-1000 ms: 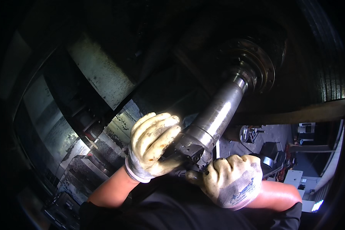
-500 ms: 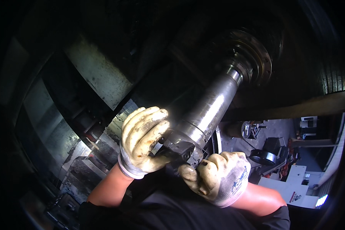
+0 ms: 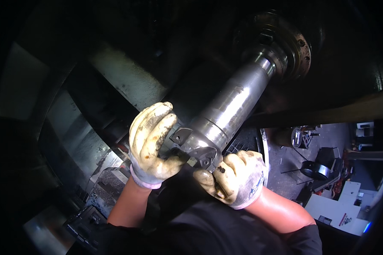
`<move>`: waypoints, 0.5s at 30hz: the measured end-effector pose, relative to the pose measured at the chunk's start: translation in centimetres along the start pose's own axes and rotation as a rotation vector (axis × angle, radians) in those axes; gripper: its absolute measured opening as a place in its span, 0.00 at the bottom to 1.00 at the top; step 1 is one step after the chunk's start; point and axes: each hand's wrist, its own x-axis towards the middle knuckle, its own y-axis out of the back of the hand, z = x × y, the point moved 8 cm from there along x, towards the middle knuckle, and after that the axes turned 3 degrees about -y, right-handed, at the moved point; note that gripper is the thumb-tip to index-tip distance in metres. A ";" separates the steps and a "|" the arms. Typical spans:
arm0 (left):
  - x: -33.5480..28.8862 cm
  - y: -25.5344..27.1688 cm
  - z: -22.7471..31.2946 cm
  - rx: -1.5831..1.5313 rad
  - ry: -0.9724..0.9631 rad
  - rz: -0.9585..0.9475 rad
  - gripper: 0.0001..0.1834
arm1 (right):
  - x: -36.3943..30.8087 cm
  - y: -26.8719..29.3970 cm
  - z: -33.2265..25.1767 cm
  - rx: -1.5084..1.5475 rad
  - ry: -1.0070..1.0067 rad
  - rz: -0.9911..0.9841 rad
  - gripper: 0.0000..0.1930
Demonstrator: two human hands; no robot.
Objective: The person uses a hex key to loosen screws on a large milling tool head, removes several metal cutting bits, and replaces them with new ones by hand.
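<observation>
A long, shiny steel milling cutter (image 3: 236, 100) slants down from a dark round spindle flange (image 3: 300, 53) toward me. Its near end is a cutter head (image 3: 195, 142) with notched pockets and small screwed-in pieces, one of them a cutting insert (image 3: 207, 162). My left hand (image 3: 151, 144), in a stained cream work glove, stands on the left of the head. Its fingers are stretched up and apart, and the thumb reaches the head's lower edge. My right hand (image 3: 234, 178), gloved alike, is closed at the head's lower right, thumb and fingers curled together. What lies in its grip is hidden.
Pale metal panels (image 3: 127, 76) of a dark machine enclosure rise on the left. A black case (image 3: 85, 225) lies at the lower left. Beyond an opening on the right are a black round stool-like object (image 3: 315, 170) and a white cabinet (image 3: 334, 210).
The view has shifted, so the flange sits higher and farther right. Both hands appear slightly higher. More of the cutter head's left side shows, including a screwed piece beside my left fingers.
</observation>
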 end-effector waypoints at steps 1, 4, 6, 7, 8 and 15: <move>-0.1 0.0 -0.1 0.031 0.016 -0.015 0.36 | -0.1 -0.3 0.1 0.003 0.008 0.035 0.13; 0.2 0.4 0.5 0.006 0.042 0.008 0.32 | 0.1 -0.2 0.5 0.040 -0.068 -0.094 0.09; -0.7 0.3 -0.3 -0.079 0.076 0.050 0.32 | -0.8 1.3 0.3 -0.024 0.009 -0.033 0.11; -1.2 0.2 -0.7 -0.157 0.140 0.061 0.32 | -1.4 2.2 0.1 -0.033 0.050 0.032 0.14; -2.0 0.0 -0.6 -0.238 0.210 0.076 0.32 | -1.6 3.0 0.2 0.037 0.052 0.037 0.13; -3.7 -2.4 0.1 -0.492 0.390 -0.146 0.44 | 1.5 4.7 0.4 0.049 0.039 -0.105 0.12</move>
